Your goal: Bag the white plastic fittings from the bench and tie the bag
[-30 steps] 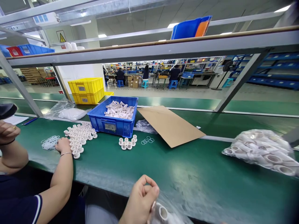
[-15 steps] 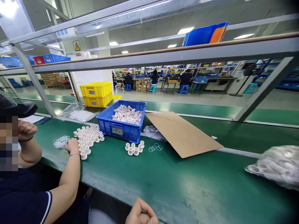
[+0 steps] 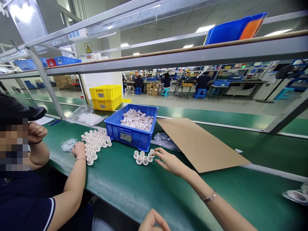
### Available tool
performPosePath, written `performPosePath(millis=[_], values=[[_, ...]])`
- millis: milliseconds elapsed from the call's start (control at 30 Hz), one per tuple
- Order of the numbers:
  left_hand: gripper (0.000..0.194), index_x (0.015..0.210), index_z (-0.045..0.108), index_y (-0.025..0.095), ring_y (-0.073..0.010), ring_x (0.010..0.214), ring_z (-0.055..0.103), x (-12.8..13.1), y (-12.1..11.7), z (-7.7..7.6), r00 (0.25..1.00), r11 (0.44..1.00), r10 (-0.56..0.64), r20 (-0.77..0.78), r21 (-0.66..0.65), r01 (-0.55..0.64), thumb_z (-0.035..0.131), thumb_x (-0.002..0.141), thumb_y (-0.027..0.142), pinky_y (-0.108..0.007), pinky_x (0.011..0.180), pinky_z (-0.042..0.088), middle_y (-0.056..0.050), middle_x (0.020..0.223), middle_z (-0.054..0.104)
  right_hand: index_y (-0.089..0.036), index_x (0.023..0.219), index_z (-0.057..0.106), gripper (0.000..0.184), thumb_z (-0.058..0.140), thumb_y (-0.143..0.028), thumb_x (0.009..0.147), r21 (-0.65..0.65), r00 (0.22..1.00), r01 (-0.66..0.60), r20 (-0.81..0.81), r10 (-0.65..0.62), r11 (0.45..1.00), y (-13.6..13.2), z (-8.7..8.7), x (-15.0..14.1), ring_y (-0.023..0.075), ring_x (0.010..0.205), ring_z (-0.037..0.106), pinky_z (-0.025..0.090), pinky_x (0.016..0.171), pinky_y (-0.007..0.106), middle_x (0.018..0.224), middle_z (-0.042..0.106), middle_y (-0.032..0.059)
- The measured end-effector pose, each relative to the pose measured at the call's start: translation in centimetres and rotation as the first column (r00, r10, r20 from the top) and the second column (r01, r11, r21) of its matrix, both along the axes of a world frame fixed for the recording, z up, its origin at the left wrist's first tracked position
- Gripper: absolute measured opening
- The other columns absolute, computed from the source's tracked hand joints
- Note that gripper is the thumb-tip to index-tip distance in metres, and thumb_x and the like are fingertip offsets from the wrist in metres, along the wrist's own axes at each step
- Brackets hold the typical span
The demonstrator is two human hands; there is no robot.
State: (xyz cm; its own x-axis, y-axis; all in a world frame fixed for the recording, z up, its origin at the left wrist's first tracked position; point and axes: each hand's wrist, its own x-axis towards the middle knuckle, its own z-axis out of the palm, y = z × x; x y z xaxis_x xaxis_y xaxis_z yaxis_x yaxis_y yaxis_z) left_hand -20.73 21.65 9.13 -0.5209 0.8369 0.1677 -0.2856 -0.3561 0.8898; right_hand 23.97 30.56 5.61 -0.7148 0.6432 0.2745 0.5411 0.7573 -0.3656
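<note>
Our right hand [image 3: 168, 160], fingers apart, reaches tubes [image 3: 145, 160] stood upright, probably for steadiness; our left hand [image 3: 154, 222] curls near the table's [image 3: 127, 187] front edge, grip unclear.

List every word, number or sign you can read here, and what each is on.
No words or numbers can be read.
Warning sign, upper left: a yellow triangle with a dark symbol, no readable wording.
Small red-and-white notice below it: too small.
Label on the blue bin: too blurred.
Labels on the two stacked yellow crates: too small.
</note>
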Motion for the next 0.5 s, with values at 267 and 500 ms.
performPosePath(millis=[267, 500], values=[[0.029, 0.121, 0.065, 0.023, -0.0217, 0.101, 0.067, 13.1, -4.4, 0.1, 0.895, 0.845, -0.444, 0.038, -0.315, 0.432, 0.064, 0.098, 0.04, -0.038, 0.083, 0.06, -0.008, 0.12, 0.067, -0.019, 0.092, 0.068, 0.015, 0.059, -0.023, 0.102, -0.011, 0.999, 0.032, 0.004, -0.031, 0.999, 1.4, -1.1, -1.6, 0.0165, 0.08, 0.068, 0.055, 0.072, 0.03, 0.094, 0.069, 0.0016], [0.037, 0.089, 0.059, 0.017, -0.0065, 0.044, 0.045, 29.5, -10.6, -4.6, 0.734, 0.635, -0.656, 0.173, -0.398, 0.662, 0.075, 0.087, 0.051, -0.018, 0.043, 0.039, 0.007, 0.057, 0.055, -0.027, 0.082, 0.062, 0.03, 0.052, -0.042, 0.106, -0.167, 0.985, 0.102, -0.12, -0.123, 0.981, -10.2, 7.5, 6.0, 0.0139, 0.061, 0.063, 0.047, 0.055, 0.024, 0.071, 0.063, -0.0031]])
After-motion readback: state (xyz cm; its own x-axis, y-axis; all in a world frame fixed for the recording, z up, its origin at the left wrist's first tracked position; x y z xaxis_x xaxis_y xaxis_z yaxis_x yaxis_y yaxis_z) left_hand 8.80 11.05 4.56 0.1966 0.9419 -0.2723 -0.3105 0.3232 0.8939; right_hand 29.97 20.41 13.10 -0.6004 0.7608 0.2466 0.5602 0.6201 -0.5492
